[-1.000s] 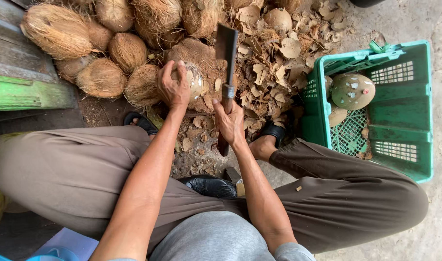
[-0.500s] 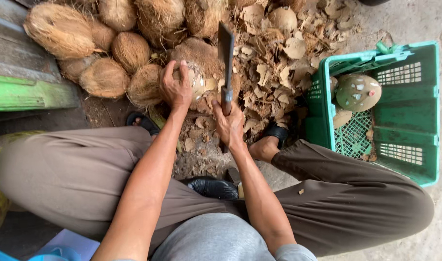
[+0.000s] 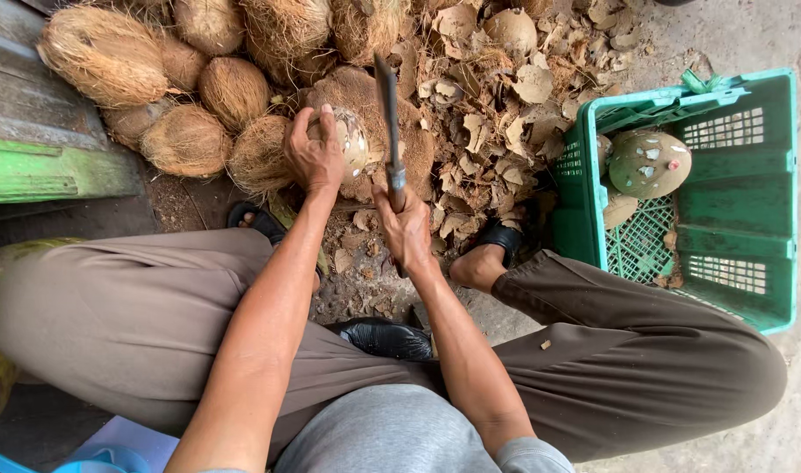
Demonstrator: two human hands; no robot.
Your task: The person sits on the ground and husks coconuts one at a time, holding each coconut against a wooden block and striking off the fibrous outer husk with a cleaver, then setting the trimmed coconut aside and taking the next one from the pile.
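The left hand (image 3: 315, 158) clasps a partly shelled coconut (image 3: 346, 140) on a husk mound. At its 3 o'clock, the right hand (image 3: 407, 229) clenches a machete (image 3: 388, 123), blade pointing to 12 o'clock. Further toward 3 o'clock, a green crate (image 3: 733, 201) holds a peeled coconut (image 3: 650, 164).

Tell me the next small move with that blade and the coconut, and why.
Probably a short chop down onto the coconut. The right hand holds the cleaver raised, edge just beside the shell, while the left hand steadies the nut on the husk pile. Patches of brown skin remain on it. The left hand's fingers sit close to the blade, so keep them clear.
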